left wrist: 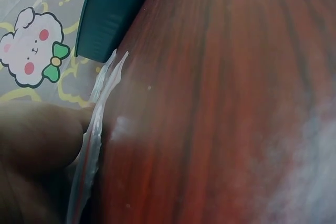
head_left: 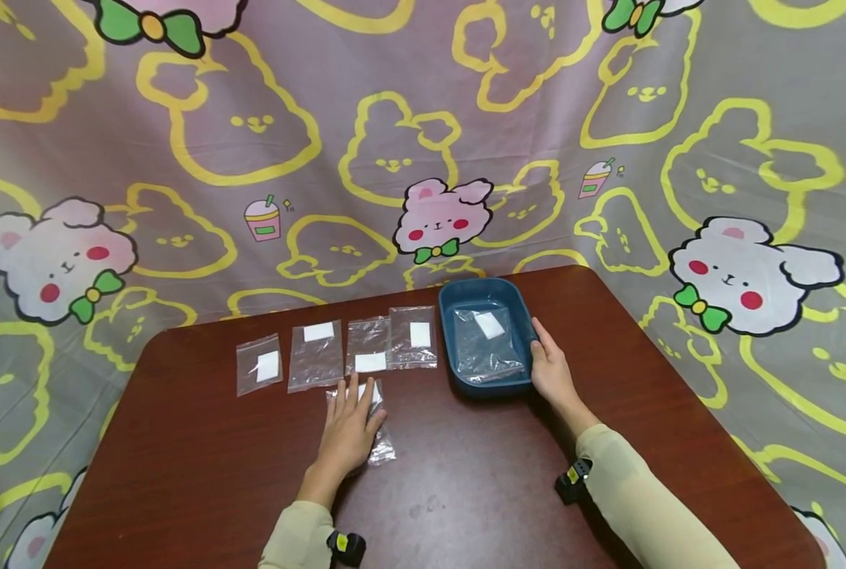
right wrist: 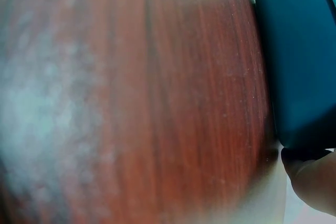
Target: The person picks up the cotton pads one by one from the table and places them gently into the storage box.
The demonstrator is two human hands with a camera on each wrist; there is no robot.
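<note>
I see the near plastic bag (head_left: 383,449) on the worktop (head_left: 458,466), left of the blue tray (head_left: 494,390), likely light, limp and slippery, best pinched at an edge, the left grip (head_left: 348,431) spread straight-fingered over it, the right grip (head_left: 553,371) extended against the tray's right side

Curtained nook, kind of room unclear, cartoon-printed cloth (head_left: 537,130) hanging around a glossy reddish-brown table (head_left: 480,490)
</note>
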